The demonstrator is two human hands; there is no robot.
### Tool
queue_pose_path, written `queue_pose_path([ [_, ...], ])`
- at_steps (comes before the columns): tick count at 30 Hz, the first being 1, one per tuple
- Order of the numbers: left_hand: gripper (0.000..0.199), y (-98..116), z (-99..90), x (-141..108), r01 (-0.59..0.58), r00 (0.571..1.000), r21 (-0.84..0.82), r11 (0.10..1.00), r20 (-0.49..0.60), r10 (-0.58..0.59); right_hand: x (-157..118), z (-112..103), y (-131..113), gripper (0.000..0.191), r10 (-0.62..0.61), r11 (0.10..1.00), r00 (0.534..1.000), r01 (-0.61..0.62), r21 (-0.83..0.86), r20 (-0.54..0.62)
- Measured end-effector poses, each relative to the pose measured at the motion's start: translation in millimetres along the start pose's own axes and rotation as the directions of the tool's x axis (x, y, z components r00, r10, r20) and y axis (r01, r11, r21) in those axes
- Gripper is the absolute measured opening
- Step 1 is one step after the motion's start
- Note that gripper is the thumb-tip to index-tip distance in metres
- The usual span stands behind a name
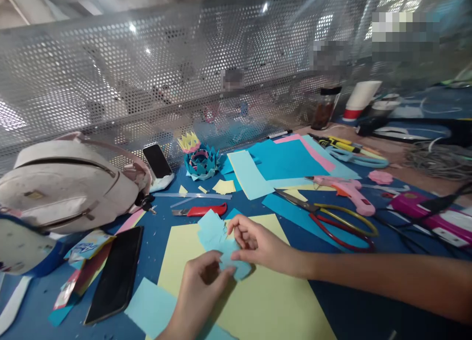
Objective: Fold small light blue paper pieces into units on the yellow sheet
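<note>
A light blue paper piece point(236, 268) with a rounded edge is pinched between my two hands, above a large yellow sheet point(273, 300). My left hand point(206, 283) holds its lower left side between thumb and fingers. From the right, my right hand point(258, 244) grips the same piece, thumb on its surface and fingers curled. More light blue pieces point(212, 229) lie just behind it, touching or close to it. A light blue sheet point(151, 300) rests at the lower left of the yellow sheet.
Scissors point(324, 214) and a pink glue gun point(350, 190) lie at the right. Behind my hands are a red cutter point(206, 210) and a paper flower point(201, 160). A black tablet point(118, 273) and a backpack point(70, 182) are at the left.
</note>
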State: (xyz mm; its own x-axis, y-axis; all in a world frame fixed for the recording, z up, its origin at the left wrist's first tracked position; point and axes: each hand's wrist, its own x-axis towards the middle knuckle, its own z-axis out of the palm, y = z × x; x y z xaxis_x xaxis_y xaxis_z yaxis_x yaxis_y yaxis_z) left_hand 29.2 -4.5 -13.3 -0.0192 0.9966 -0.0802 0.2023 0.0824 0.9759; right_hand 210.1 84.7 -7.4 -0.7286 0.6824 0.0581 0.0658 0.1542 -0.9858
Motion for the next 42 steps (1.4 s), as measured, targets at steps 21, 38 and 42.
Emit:
queue_pose_path([
  [21, 0.049, -1, 0.2, 1, 0.145, 0.989, -0.245, 0.959, 0.018, -0.145, -2, 5, 9, 0.032, 0.096, 0.995, 0.995, -0.096, -0.021, -0.008],
  [38, 0.049, 3, -4.6, -1, 0.205, 0.975, -0.228, 0.952, 0.131, -0.178, -2, 5, 4, 0.029, 0.121, 0.993, 0.993, -0.121, 0.002, 0.014],
  [42, 0.049, 8, -3.7, 0, 0.185, 0.98, -0.213, 0.959, 0.116, -0.163, -2, 6, 6, 0.031, 0.134, 0.991, 0.991, -0.134, 0.001, -0.002],
])
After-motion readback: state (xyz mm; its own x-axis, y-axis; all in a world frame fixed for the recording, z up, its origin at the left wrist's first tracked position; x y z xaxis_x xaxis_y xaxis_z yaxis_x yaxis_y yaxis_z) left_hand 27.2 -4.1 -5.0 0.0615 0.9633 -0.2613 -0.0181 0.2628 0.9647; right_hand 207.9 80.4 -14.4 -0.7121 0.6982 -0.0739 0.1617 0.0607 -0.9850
